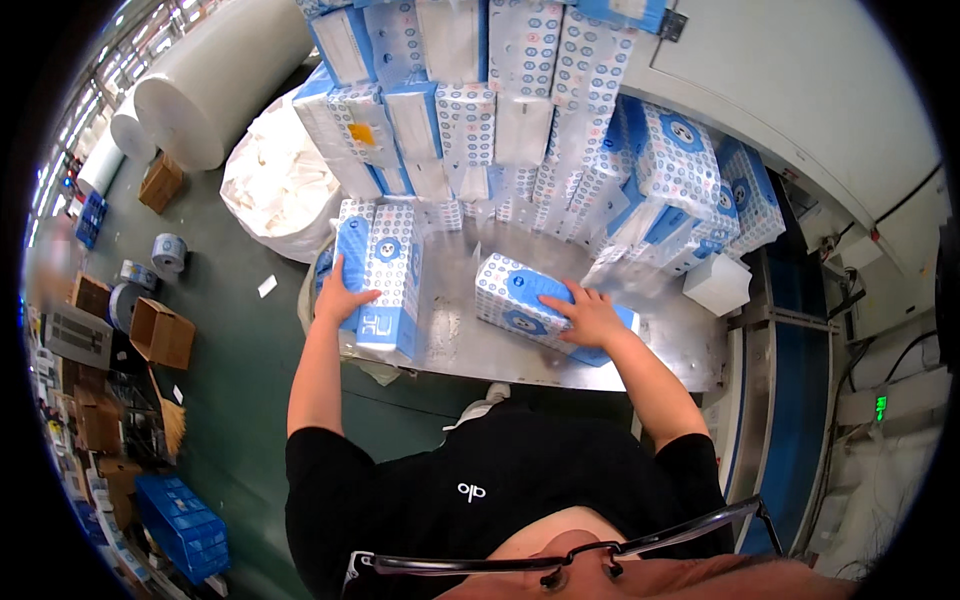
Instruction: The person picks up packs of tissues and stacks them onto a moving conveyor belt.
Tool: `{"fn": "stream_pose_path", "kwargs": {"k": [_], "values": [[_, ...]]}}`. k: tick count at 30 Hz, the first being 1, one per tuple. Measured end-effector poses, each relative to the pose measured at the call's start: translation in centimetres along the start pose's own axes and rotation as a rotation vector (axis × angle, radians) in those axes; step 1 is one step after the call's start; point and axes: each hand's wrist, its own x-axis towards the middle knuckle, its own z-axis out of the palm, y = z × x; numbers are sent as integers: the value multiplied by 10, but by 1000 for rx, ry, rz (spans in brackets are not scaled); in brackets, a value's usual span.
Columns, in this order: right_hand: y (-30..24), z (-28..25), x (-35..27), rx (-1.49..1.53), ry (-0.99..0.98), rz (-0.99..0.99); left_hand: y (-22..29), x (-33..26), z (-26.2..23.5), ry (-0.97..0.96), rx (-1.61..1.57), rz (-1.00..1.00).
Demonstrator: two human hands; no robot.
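Left hand [343,292], thumb spread from the fingers, rests on a pack [396,272] at the metal table [448,318]'s left edge; the right hand [592,318], fingers spread, lies on another pack [508,302]. Behind, the stack [466,115] already rises (several tiers high); these two packs sit outside it.

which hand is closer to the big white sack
Left. The left hand is on a blue-and-white package just right of the white sack; the right hand is farther right, on another package.

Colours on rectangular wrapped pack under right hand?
The rectangular wrapped pack: blue panels, white areas with small blue motifs. Best in head view.
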Motion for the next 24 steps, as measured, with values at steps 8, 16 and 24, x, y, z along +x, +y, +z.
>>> {"fn": "stream_pose_path", "kwargs": {"k": [8, 16, 24], "values": [[29, -20, 39, 528, -100, -82, 91, -89, 30, -187, 54, 35], [-4, -14, 162, 256, -344, -103, 140, -76, 60, 190, 323, 373], [40, -13, 142, 273, -550, -89, 249, -109, 205, 49, 23, 546]]}}
